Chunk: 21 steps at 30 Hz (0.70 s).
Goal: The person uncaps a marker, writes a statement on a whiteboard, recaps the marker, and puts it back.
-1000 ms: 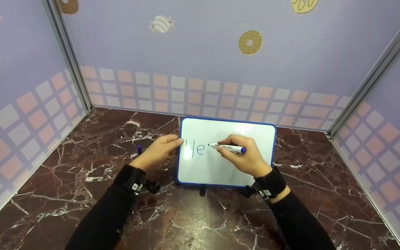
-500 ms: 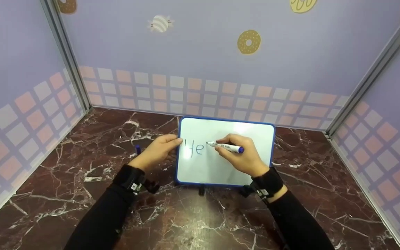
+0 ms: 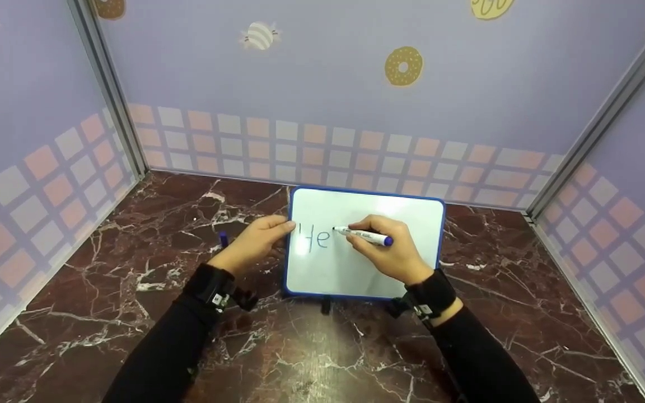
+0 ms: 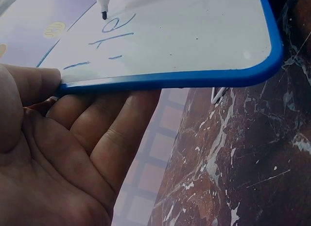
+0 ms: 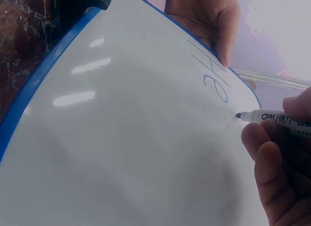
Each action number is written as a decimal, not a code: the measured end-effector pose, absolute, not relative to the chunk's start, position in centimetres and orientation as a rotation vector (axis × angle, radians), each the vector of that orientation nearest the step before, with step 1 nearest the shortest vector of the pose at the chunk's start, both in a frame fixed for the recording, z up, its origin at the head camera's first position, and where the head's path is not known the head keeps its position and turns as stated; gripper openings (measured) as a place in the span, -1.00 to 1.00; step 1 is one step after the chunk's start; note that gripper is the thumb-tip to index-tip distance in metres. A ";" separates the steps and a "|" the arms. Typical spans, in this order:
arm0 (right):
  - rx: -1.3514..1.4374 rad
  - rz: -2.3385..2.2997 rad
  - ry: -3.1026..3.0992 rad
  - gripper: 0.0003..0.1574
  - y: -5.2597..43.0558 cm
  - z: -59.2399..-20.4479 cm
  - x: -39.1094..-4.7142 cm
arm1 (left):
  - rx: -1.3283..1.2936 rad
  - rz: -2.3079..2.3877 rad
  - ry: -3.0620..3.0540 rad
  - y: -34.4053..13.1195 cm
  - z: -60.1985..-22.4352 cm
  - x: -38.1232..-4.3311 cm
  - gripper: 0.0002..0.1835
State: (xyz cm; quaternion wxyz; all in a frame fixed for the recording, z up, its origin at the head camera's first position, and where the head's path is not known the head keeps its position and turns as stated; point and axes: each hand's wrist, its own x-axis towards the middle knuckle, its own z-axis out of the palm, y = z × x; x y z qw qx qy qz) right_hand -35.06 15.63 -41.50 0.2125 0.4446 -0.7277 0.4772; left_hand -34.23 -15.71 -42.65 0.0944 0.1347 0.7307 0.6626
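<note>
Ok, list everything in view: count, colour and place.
Table: 1, dark red-brown, below
Walls: 3, purple, left, back, right
Posts: 2, grey, back corners
Whiteboard: 1, white, blue-framed, centre
Letters He: 2, blue, on whiteboard's left
Marker: 1, white, blue-ended, over whiteboard
Small cylinder: 1, blue, left of whiteboard
Small piece: 1, black, whiteboard's lower edge
Wrist straps: 2, black, one per wrist
Sleeves: 2, black, forearms
Left hand: 1, bare, gripping whiteboard
Right hand: 1, bare, gripping marker

You face a lilac back wall point(image 3: 322, 84) printed with doughnuts point(image 3: 395, 67) and a striped sweet point(image 3: 260, 36), pink and white squares point(image 3: 258, 149) along its foot. Grey metal posts point(image 3: 110, 84) join it to matching side walls point(image 3: 26, 73). Before you, light point(image 3: 316, 358) glares on the dark reddish-brown, white-veined tabletop point(image 3: 87, 313).
</note>
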 end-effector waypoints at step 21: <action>1.239 1.326 -2.094 -0.88 15.7 -41.4 -34.8 | 0.415 1.964 2.180 -15.8 -42.9 -34.4 -0.60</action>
